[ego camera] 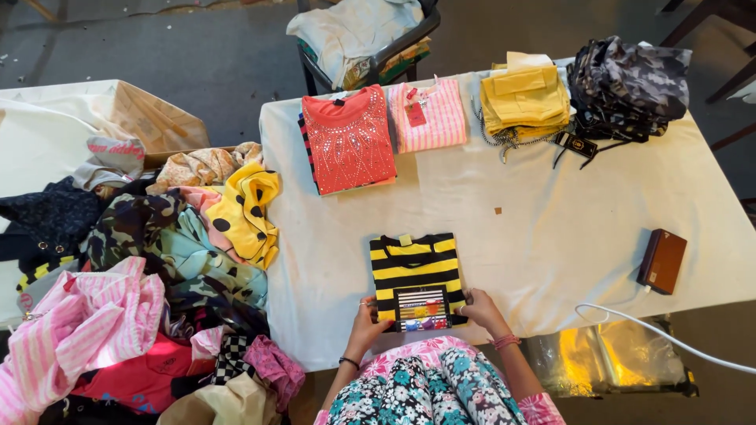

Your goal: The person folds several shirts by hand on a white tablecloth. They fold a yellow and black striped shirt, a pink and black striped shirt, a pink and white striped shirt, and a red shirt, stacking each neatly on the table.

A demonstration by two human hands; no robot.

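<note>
A folded yellow-and-black striped shirt lies flat at the near edge of the white-covered surface, squared up right in front of the person. The left hand grips the shirt's lower left corner, fingers curled down onto the fabric, and the right hand rests on its lower right edge, fingers spread and pressing; both are closed on the garment from opposite sides, which keeps the fold tight and its edges even. A printed colourful panel shows at the shirt's lower middle, between the two hands.

Along the far edge sit finished stacks, laid side by side so each kind stays apart: a coral top with sparkly studs, a pink striped piece, a pile of yellow garments and a stack of grey camouflage clothes. A brown box-shaped item with a white cable lies well off to the right (clear of the folding space).

To the left, off the surface, a loose heap of unfolded clothes spreads out, within reach of the left hand
</note>
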